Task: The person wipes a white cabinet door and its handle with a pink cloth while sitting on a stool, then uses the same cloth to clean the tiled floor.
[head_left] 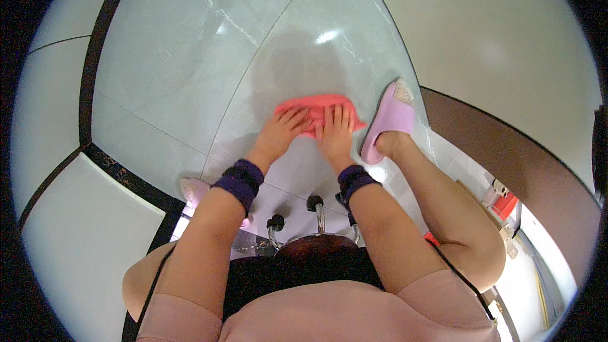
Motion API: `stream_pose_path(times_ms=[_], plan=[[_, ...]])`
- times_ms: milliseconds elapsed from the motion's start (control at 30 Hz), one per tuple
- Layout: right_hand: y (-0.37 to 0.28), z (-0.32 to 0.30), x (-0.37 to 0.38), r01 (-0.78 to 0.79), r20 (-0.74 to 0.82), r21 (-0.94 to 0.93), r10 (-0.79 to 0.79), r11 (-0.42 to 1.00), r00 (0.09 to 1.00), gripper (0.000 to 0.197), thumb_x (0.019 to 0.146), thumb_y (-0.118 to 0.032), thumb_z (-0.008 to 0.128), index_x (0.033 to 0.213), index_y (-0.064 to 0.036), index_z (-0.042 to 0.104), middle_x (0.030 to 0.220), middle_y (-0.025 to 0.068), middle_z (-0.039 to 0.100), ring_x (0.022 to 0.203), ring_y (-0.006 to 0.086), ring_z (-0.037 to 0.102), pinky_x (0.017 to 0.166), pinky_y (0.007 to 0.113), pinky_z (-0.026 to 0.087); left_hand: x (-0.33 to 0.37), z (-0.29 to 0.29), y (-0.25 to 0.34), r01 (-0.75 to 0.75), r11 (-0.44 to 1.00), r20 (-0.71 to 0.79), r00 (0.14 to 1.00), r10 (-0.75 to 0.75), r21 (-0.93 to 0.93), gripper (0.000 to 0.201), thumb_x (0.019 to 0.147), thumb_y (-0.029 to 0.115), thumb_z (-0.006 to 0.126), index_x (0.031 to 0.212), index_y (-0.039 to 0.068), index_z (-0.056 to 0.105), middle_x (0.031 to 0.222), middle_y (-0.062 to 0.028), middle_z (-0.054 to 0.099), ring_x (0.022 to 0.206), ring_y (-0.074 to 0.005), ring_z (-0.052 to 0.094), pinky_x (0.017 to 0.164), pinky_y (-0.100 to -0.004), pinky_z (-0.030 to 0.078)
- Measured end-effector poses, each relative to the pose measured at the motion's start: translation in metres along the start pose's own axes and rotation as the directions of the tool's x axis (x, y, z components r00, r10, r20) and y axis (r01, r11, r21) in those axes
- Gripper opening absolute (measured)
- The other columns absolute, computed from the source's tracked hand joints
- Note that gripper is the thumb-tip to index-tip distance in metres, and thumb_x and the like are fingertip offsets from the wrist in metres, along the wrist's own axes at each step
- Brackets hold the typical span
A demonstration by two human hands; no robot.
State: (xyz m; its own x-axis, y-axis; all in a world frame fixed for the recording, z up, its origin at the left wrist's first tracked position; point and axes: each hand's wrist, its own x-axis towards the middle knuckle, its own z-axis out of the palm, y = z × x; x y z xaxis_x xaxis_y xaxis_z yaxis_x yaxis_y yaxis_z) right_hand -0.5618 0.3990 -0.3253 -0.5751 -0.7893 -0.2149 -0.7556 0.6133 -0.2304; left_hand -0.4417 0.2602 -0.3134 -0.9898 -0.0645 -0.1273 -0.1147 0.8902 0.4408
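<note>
A coral-pink cloth lies bunched on the grey marbled tile floor. My left hand rests on its left part, with fingers stretched out over the fabric. On the right part, my right hand presses down with its fingers spread and pointing away from me. Both thumbs come close together at the cloth's near side, where folds hide their tips. Dark purple bands circle both my wrists.
My right foot, in a lilac slipper, stands just right of the cloth. Another slipper shows at the left. Below my arms are a stool's chrome legs and black casters. A white panel with a brown base borders the right.
</note>
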Motion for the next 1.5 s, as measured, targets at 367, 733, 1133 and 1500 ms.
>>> stream_pose_path(times_ms=[367,733,1133,1500], plan=[[-0.029,-0.04,-0.033,-0.038,0.417,0.463,-0.179,0.886,0.891,0.04,0.078,-0.009,0.051,0.118,-0.0133,0.051,0.105,0.01,0.052,0.1,0.03,0.051,0.079,0.04,0.046,-0.07,0.004,0.02,0.131,0.989,0.067,0.99,-0.127,-0.065,0.027,0.078,0.013,0.05,0.104,0.012,0.058,0.113,-0.0093,0.053,0.105,-0.0275,0.05,0.086,-0.04,0.042],[-0.006,0.012,-0.088,0.285,0.183,0.21,-0.324,0.935,0.928,0.035,0.078,-0.013,0.053,0.111,-0.0197,0.059,0.105,0.0092,0.053,0.098,0.0288,0.052,0.082,0.039,0.045,-0.061,0.001,0.059,0.26,0.965,0.457,0.856,-0.243,0.026,0.026,0.076,0.01,0.051,0.1,0.007,0.061,0.103,-0.0133,0.057,0.099,-0.031,0.054,0.082,-0.0396,0.046],[-0.015,-0.079,0.095,0.408,-0.169,0.334,-0.372,0.85,0.913,0.028,0.078,-0.012,0.051,0.102,-0.0164,0.064,0.101,0.0105,0.058,0.096,0.0301,0.054,0.082,0.04,0.044,0.032,-0.064,-0.016,0.36,0.907,-0.374,0.828,-0.419,-0.218,0.026,0.07,0.003,0.056,0.095,0.009,0.06,0.096,-0.0088,0.056,0.09,-0.0299,0.052,0.074,-0.0409,0.045],[0.035,-0.047,0.145,0.4,-0.028,0.094,-0.4,0.912,0.916,0.046,0.079,-0.011,0.048,0.123,-0.0222,0.052,0.141,0.0096,0.032,0.128,0.0355,0.03,0.103,0.047,0.029,0.107,-0.025,-0.038,0.387,0.921,-0.166,0.906,-0.389,-0.049,0.056,0.075,0.004,0.051,0.13,0.007,0.041,0.136,-0.0101,0.035,0.119,-0.0325,0.038,0.098,-0.0409,0.034]])
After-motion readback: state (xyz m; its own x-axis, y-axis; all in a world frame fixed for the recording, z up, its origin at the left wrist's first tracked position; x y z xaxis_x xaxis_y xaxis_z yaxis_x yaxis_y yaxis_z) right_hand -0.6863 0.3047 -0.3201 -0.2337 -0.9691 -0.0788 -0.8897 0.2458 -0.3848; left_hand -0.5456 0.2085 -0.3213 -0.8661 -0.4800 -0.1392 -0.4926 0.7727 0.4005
